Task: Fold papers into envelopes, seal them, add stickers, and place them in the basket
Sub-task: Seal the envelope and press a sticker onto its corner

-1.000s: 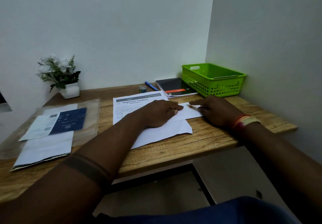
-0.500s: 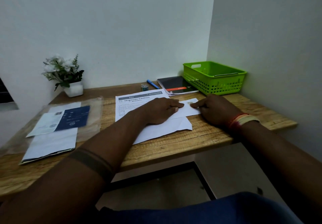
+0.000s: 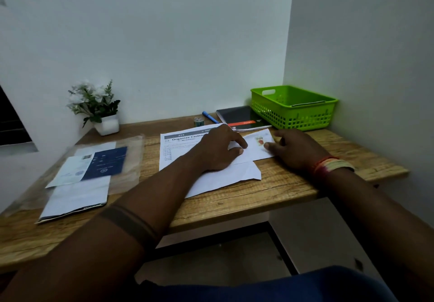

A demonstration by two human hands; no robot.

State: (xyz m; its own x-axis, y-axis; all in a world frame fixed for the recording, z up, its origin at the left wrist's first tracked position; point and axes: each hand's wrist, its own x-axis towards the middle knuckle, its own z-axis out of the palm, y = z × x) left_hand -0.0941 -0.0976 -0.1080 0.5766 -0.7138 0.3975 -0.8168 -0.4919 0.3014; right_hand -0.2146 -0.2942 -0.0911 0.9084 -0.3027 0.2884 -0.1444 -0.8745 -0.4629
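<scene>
Left grip [image 3: 217,152]: fingers straight, pressing envelope [image 3: 254,150] flat on desk [image 3: 293,184].
Right grip [image 3: 297,149]: relaxed, thumb touching envelope edge.
Around: green basket [image 3: 293,109] behind; printed sheet [image 3: 178,144] underneath.
Envelope: white, sticker [image 3: 260,141] on.

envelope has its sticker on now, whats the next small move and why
Probably lift the envelope and carry it right to the green basket. The sticker already sits on it, both the left hand and right hand rest on it, and the basket stands just behind.
</scene>
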